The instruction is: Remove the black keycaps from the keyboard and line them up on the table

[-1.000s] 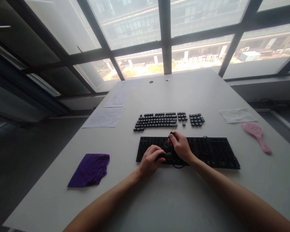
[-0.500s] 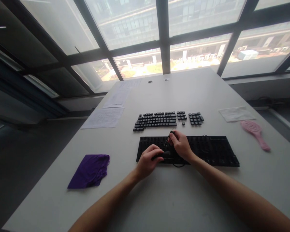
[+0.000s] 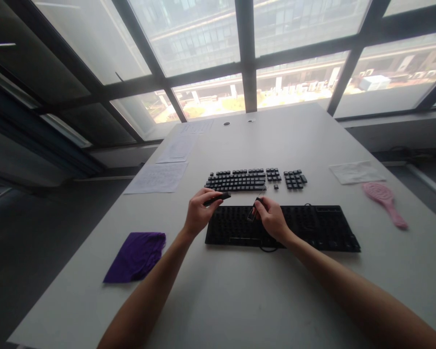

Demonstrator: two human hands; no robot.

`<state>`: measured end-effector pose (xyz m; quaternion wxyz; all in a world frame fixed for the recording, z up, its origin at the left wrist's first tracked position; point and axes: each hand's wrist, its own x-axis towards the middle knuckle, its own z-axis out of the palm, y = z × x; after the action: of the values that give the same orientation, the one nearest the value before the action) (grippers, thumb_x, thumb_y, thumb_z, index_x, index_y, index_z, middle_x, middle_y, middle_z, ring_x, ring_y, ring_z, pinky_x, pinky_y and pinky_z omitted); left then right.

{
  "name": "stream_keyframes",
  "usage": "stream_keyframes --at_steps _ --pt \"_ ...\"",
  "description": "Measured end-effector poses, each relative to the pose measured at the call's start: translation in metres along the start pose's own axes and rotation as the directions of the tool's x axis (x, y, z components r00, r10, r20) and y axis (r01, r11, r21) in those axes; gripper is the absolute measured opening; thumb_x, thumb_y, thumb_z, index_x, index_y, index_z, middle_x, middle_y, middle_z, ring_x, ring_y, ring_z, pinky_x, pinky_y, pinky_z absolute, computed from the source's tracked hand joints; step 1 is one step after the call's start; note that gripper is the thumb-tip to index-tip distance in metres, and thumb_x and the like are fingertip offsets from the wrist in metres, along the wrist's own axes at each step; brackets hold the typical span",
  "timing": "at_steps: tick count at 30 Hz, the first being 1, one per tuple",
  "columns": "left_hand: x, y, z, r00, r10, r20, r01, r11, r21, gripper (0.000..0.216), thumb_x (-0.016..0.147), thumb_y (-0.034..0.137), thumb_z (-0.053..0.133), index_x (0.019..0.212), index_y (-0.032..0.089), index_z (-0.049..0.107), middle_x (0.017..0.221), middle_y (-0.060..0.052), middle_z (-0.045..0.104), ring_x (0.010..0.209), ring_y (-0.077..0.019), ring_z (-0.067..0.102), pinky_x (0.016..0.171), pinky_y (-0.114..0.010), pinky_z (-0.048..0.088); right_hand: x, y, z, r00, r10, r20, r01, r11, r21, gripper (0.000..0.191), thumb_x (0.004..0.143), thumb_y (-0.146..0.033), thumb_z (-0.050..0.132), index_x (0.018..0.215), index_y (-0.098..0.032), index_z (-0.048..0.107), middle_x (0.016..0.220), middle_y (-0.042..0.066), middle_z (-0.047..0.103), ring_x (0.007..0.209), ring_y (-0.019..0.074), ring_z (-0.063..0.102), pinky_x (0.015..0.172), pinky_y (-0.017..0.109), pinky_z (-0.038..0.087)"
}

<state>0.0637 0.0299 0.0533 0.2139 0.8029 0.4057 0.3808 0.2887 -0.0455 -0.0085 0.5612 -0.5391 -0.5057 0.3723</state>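
My left hand (image 3: 199, 208) is closed on a long black space bar keycap (image 3: 218, 198), raised above the upper left corner of the black keyboard (image 3: 323, 228). The keyboard lies flat, with a pale-outlined bare slot along its near edge. Over its middle, my right hand (image 3: 272, 218) grips a small black keycap puller (image 3: 253, 212) with thin wires sticking out at the far end. Beyond the keyboard, loose black keycaps (image 3: 236, 180) are laid out in keyboard order. My left hand partly hides their lower left rows.
A purple cloth (image 3: 134, 257) lies at the left. Printed papers (image 3: 156, 177) run along the left table edge. On the right are a white wipe or sheet (image 3: 356, 173) and a pink hairbrush (image 3: 383, 201). Windows stand behind the white table (image 3: 221, 300).
My left hand has lifted the space bar keycap off the keyboard's near edge and carried it up and to the left. My right hand has stayed nearly still with the puller.
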Motion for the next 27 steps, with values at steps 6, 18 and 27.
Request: stream_keyframes --at_steps 6,18,27 --pt "0.028 -0.025 0.039 0.971 0.112 0.210 -0.154 0.969 0.195 0.015 0.080 0.023 0.076 0.095 0.024 0.075 0.095 -0.004 0.072 0.095 -0.0239 0.061 0.090 -0.041 0.046 0.000 -0.002 0.000 1.000 0.001 -0.006 -0.001 1.000 0.002 0.033 0.096 -0.044 0.052 0.074 -0.020 0.059 0.067 0.003 0.064 0.057 0.0164 0.055 0.056 0.028 0.042" --pt "0.039 -0.048 0.059 0.968 0.075 0.240 -0.138 0.957 0.257 0.010 0.076 0.028 0.080 0.082 0.023 0.074 0.087 -0.001 0.074 0.085 -0.0220 0.057 0.082 -0.035 0.045 0.000 0.002 0.000 1.000 0.008 0.014 -0.008 1.000 -0.019 0.033 0.097 -0.042 0.052 0.074 -0.020 0.058 0.068 0.002 0.064 0.059 0.0158 0.056 0.058 0.027 0.042" --pt "0.042 -0.054 0.044 0.983 0.063 0.174 -0.099 0.974 0.205 0.019 0.074 0.028 0.082 0.090 0.023 0.072 0.094 -0.002 0.072 0.093 -0.0222 0.061 0.088 -0.036 0.047 0.000 0.004 0.000 1.000 0.013 0.020 -0.013 1.000 -0.011 0.031 0.097 -0.043 0.051 0.077 -0.020 0.059 0.069 0.002 0.065 0.059 0.0160 0.057 0.057 0.027 0.043"
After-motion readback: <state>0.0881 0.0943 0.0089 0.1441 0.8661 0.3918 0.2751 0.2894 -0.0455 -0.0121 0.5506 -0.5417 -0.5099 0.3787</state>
